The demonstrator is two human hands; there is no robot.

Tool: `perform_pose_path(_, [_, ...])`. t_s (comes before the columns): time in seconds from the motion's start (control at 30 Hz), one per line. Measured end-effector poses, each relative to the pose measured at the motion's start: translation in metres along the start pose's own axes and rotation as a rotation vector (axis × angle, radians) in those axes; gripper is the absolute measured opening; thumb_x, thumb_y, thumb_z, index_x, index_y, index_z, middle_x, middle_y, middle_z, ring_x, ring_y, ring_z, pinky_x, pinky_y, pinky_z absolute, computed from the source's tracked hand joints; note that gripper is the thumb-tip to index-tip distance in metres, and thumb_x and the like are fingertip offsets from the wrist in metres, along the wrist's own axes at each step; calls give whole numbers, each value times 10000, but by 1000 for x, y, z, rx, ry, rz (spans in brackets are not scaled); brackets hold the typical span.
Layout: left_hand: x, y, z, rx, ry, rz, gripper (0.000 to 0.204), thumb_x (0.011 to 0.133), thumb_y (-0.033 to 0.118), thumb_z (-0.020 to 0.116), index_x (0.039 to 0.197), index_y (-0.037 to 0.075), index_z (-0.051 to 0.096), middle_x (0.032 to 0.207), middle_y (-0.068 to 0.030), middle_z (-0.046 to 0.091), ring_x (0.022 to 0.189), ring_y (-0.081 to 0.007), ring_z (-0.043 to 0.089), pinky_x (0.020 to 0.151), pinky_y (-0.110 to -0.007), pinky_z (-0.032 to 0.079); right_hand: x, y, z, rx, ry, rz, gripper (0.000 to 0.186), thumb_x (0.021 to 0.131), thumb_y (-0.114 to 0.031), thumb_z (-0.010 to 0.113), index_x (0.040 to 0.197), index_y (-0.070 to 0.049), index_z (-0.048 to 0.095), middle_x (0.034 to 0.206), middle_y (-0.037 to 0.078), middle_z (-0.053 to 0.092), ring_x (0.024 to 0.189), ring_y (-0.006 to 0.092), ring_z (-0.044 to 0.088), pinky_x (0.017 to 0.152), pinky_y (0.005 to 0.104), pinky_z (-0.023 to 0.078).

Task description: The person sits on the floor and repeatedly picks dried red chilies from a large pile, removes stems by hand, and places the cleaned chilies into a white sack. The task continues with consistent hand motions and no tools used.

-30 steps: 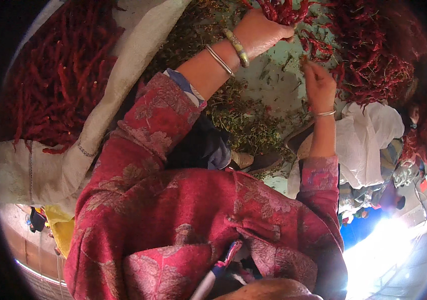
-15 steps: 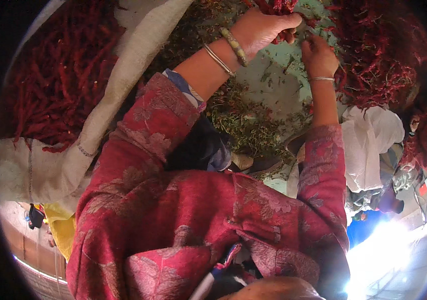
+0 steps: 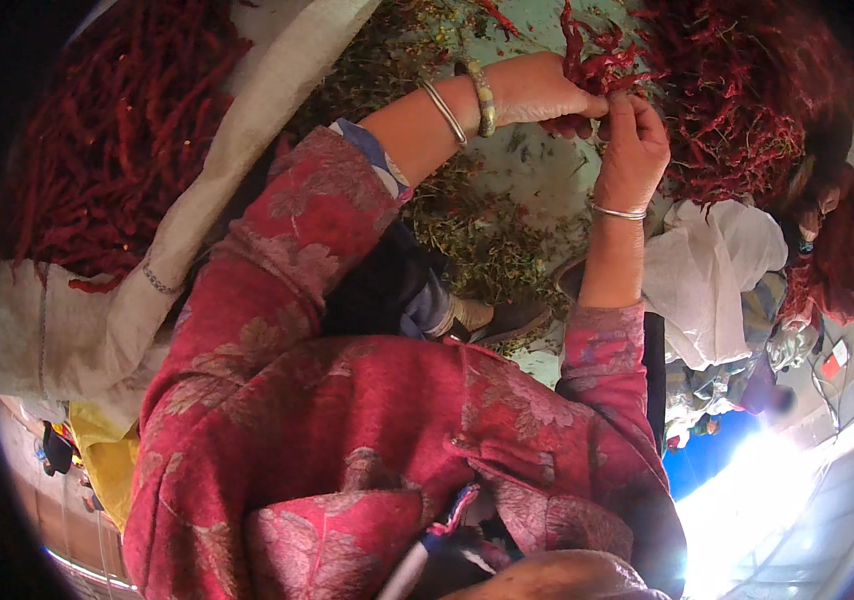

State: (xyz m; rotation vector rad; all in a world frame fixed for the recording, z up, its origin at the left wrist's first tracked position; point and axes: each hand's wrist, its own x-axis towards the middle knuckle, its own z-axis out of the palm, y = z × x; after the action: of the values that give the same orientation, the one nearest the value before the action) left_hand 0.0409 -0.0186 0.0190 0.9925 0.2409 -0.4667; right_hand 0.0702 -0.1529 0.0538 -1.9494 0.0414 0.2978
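Observation:
My left hand (image 3: pixel 545 92), with a bangle and a silver bracelet at its wrist, holds dried red chillies (image 3: pixel 595 58) at the upper middle. My right hand (image 3: pixel 632 148) is closed in a pinch at the lower part of that bunch, close beside the left thumb; exactly what sits between its fingertips is hidden. Beyond my right hand lies a big pile of stemmed red chillies (image 3: pixel 737 100). Loose green stems and bits (image 3: pixel 487 240) are scattered over the pale floor (image 3: pixel 517 160) below my hands.
A pale sack (image 3: pixel 67 335) full of red chillies (image 3: pixel 122 140) lies at the left. A white sack (image 3: pixel 707 280) sits at right, near another person in dark red clothing (image 3: pixel 852 260). My shoe (image 3: pixel 512 325) rests among the stems. A yellow cloth (image 3: pixel 102 455) shows at lower left.
My left hand has moved down and turned, bringing the chillies lower. My right hand went up and has come slightly back, now touching the bunch beside the left thumb.

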Motion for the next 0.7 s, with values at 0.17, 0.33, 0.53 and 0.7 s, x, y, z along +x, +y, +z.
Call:
perform_pose_path(0.17, [2, 1, -14, 58, -213, 80, 177, 824, 201, 575, 798, 26, 593, 609, 9, 511, 488, -56, 389, 479, -214, 303, -3, 4, -4, 706, -113, 408, 145, 844, -161, 524, 766, -42, 551, 649, -18, 498, 572, 86, 404, 554, 233, 347])
perform_pose_path(0.33, [-4, 4, -18, -419, -405, 151, 238, 869, 213, 529, 815, -15, 575, 548, 19, 432, 502, -70, 355, 499, -231, 292, 25, 46, -50, 1130, -126, 501, 96, 841, -143, 520, 846, -54, 555, 691, 7, 509, 578, 124, 427, 564, 264, 370])
perform_pose_path(0.53, [13, -8, -28, -549, -185, 213, 145, 839, 176, 594, 866, 34, 585, 778, -20, 585, 670, -97, 545, 603, -238, 449, 64, 92, -94, -463, 38, -171, 250, 809, -174, 561, 1025, -53, 586, 910, 67, 606, 716, 178, 583, 628, 297, 476])
perform_pose_path(0.7, [14, -8, -29, -440, 23, 162, 131, 803, 186, 646, 826, 66, 600, 743, 0, 574, 632, -91, 523, 579, -238, 428, 94, 110, -97, -1042, 52, -500, 243, 765, -209, 598, 981, -100, 617, 939, 86, 610, 733, 243, 600, 647, 341, 487])
